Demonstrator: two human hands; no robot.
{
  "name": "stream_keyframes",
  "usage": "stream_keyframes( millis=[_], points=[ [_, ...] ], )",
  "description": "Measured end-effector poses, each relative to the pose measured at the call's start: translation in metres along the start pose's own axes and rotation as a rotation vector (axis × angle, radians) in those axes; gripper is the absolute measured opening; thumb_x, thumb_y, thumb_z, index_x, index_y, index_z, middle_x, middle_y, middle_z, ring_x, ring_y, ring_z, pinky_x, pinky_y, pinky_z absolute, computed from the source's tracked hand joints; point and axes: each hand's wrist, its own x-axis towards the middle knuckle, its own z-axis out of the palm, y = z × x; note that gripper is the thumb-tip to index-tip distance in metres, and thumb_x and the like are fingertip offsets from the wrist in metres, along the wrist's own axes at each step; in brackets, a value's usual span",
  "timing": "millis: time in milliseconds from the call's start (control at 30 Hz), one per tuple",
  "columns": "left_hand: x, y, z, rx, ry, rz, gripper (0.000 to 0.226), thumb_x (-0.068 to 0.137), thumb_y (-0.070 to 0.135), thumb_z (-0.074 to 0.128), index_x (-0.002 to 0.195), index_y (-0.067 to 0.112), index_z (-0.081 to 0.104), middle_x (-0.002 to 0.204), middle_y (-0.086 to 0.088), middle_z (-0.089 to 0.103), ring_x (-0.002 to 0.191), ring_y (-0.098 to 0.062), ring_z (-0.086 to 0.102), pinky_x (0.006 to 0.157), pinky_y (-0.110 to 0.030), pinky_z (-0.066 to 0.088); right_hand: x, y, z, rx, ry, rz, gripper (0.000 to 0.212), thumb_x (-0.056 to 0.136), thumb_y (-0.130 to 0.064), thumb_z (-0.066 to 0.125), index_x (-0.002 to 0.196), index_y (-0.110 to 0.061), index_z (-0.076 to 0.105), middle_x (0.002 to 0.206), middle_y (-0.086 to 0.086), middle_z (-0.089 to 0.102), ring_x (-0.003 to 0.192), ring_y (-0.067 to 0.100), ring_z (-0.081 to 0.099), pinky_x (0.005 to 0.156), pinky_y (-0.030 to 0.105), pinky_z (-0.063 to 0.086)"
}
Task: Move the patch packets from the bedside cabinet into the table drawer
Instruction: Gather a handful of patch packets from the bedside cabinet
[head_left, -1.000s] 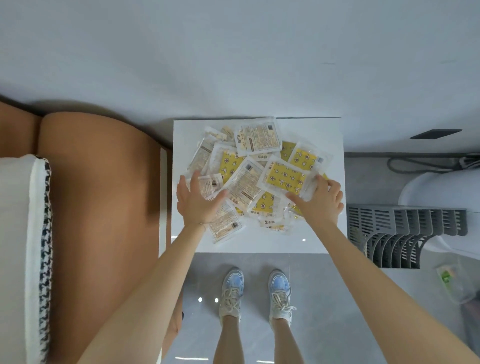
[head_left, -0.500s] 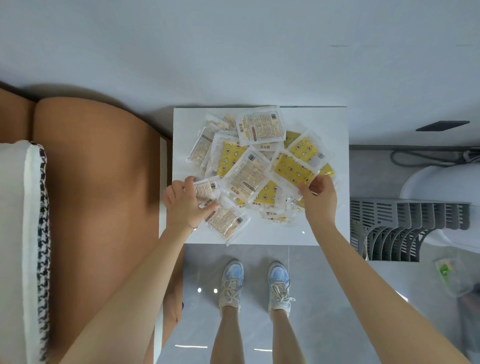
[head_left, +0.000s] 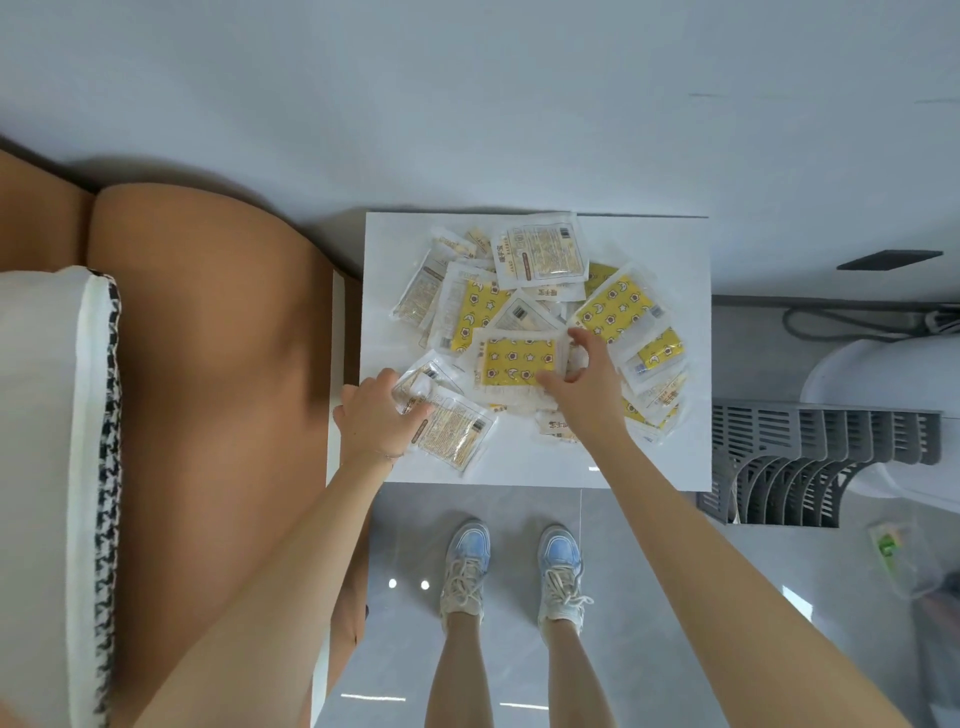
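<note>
Left of everything, the bed (head_left: 208, 338) with its pillow (head_left: 36, 415) stands against the cabinet (head_left: 649, 457), and none of the packets (head_left: 540, 260) has strayed onto it. The whole pile lies on the cabinet top, spread from the far edge towards the near one and thicker on the right.

At the near-left corner the left hand (head_left: 376, 415) has gone from flat and open 1 s ago to curled – its fingers and thumb now pinch 2 or 3 clear packets (head_left: 452, 431) that trail out towards the near edge. The right hand (head_left: 587, 384) has left the right side of the pile and come in to the middle, where thumb and spread fingers clamp the right end of a yellow packet (head_left: 514, 364) lying on top. I read this as sweeping turned into gathering: each hand has a first handful, yet nothing has been lifted off the top, so the moving itself has hardly begun.

As for containers – the drawer is not in view, so what it holds cannot be told. On the floor right of the cabinet stands a grey slotted rack (head_left: 810, 457), and beyond it a clear tub (head_left: 896, 545) with something green inside, too blurred to name
</note>
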Motion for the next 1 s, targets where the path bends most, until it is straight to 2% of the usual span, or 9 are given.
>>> stream_keyframes(
  millis=[67, 133, 233, 400, 533, 700, 800, 900, 1000],
  points=[
    [0.001, -0.002, 0.000, -0.090, -0.003, 0.019, 0.029, 0.077, 0.039, 0.068, 0.077, 0.023, 0.044, 0.080, 0.000, 0.054, 0.089, -0.022, 0.043, 0.075, -0.036, 0.038, 0.005, -0.005, 0.004, -0.058, -0.016, 0.009, 0.082, 0.082, -0.017, 0.073, 0.148, -0.023, 0.025, 0.150, 0.003, 0.036, 0.123, 0.023, 0.051, 0.086, 0.029, 0.046],
    [0.001, -0.002, 0.000, -0.238, -0.007, 0.050, 0.030, 0.074, 0.030, 0.071, 0.067, 0.028, 0.042, 0.071, 0.004, 0.052, 0.075, -0.021, 0.049, 0.062, -0.032, 0.037, 0.008, -0.011, 0.007, -0.106, -0.044, 0.025, 0.094, 0.082, -0.019, 0.074, 0.153, -0.024, 0.012, 0.158, -0.001, 0.021, 0.137, 0.022, 0.038, 0.096, 0.037, 0.042],
    [-0.003, -0.003, -0.001, -0.348, -0.019, 0.056, 0.030, 0.075, 0.022, 0.070, 0.066, 0.027, 0.042, 0.066, 0.009, 0.048, 0.064, -0.014, 0.046, 0.057, -0.030, 0.034, 0.014, -0.017, 0.010, -0.198, -0.064, 0.037, 0.098, 0.079, -0.020, 0.076, 0.153, -0.026, 0.010, 0.155, -0.002, 0.027, 0.131, 0.022, 0.044, 0.095, 0.049, 0.048],
    [-0.012, -0.011, -0.001, -0.479, -0.027, 0.017, 0.017, 0.081, 0.017, 0.068, 0.079, 0.010, 0.053, 0.069, 0.005, 0.049, 0.067, -0.012, 0.045, 0.060, -0.023, 0.034, 0.014, -0.018, 0.018, -0.268, 0.047, -0.039, 0.065, 0.084, -0.015, 0.068, 0.142, -0.021, 0.039, 0.142, -0.002, 0.040, 0.113, 0.016, 0.051, 0.083, 0.039, 0.052],
    [-0.018, -0.017, -0.007, -0.681, -0.048, -0.039, 0.015, 0.081, 0.011, 0.071, 0.076, 0.016, 0.058, 0.077, 0.003, 0.059, 0.075, -0.011, 0.053, 0.065, -0.017, 0.038, 0.013, -0.015, 0.020, -0.260, 0.078, -0.114, 0.038, 0.083, -0.013, 0.067, 0.120, -0.017, 0.059, 0.125, 0.000, 0.049, 0.112, 0.021, 0.051, 0.082, 0.036, 0.050],
    [-0.025, -0.022, -0.009, -0.937, 0.059, -0.196, 0.019, 0.081, 0.012, 0.073, 0.079, 0.020, 0.055, 0.096, -0.004, 0.062, 0.095, -0.020, 0.059, 0.087, -0.035, 0.046, 0.013, -0.015, 0.022, -0.275, 0.110, -0.157, 0.023, 0.085, -0.013, 0.068, 0.107, -0.017, 0.067, 0.120, 0.000, 0.055, 0.122, 0.020, 0.040, 0.087, 0.023, 0.032],
    [-0.028, -0.022, -0.005, -1.059, 0.046, -0.298, 0.021, 0.081, 0.014, 0.073, 0.081, 0.020, 0.053, 0.103, -0.010, 0.065, 0.100, -0.027, 0.062, 0.082, -0.039, 0.049, 0.008, -0.019, 0.024, -0.296, 0.134, -0.155, 0.016, 0.085, -0.013, 0.067, 0.101, -0.015, 0.069, 0.084, -0.015, 0.052, 0.117, 0.023, 0.042, 0.097, 0.032, 0.035],
    [-0.029, -0.021, 0.002, -1.127, -0.037, -0.363, 0.026, 0.083, 0.018, 0.071, 0.100, 0.014, 0.053, 0.118, -0.014, 0.064, 0.107, -0.030, 0.063, 0.091, -0.044, 0.050, 0.004, -0.020, 0.026, -0.321, 0.115, -0.169, 0.011, 0.086, -0.015, 0.066, 0.096, -0.015, 0.070, 0.075, -0.016, 0.050, 0.113, 0.017, 0.040, 0.092, 0.024, 0.025],
    [-0.033, -0.015, 0.005, -1.158, -0.079, -0.378, 0.041, 0.084, 0.024, 0.070, 0.118, 0.011, 0.052, 0.118, -0.008, 0.065, 0.101, -0.021, 0.066, 0.067, -0.025, 0.058, -0.001, -0.018, 0.023, -0.167, 0.017, -0.127, 0.004, 0.088, -0.015, 0.064, 0.092, -0.016, 0.064, 0.081, -0.007, 0.060, 0.086, 0.010, 0.053, 0.074, 0.013, 0.037]
  ],
)
